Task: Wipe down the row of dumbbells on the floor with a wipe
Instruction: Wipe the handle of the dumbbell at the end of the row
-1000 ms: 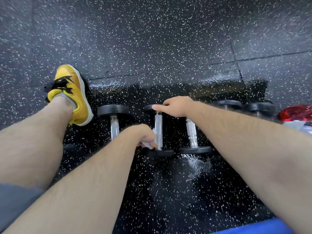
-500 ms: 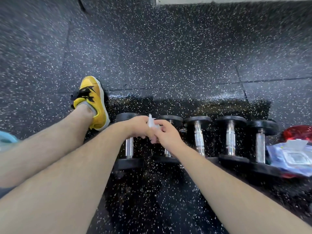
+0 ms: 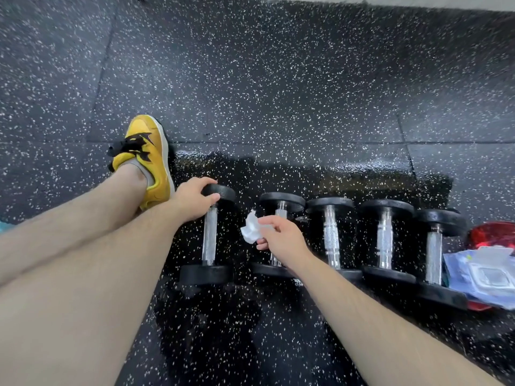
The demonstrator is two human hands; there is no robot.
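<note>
Head camera, close, looking down at floor [image 3: 278, 79].

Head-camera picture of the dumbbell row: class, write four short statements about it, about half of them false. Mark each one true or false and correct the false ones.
1. Five black dumbbells with chrome handles lie in a row on the speckled black rubber floor. True.
2. The left hand grips the far head of the leftmost dumbbell. True.
3. The crumpled white wipe lies flat on the floor. False: the right hand pinches it, next to the leftmost dumbbell's handle.
4. The yellow shoe with black laces is at the right end of the row. False: it is at the left end, beside the leftmost dumbbell.
</note>
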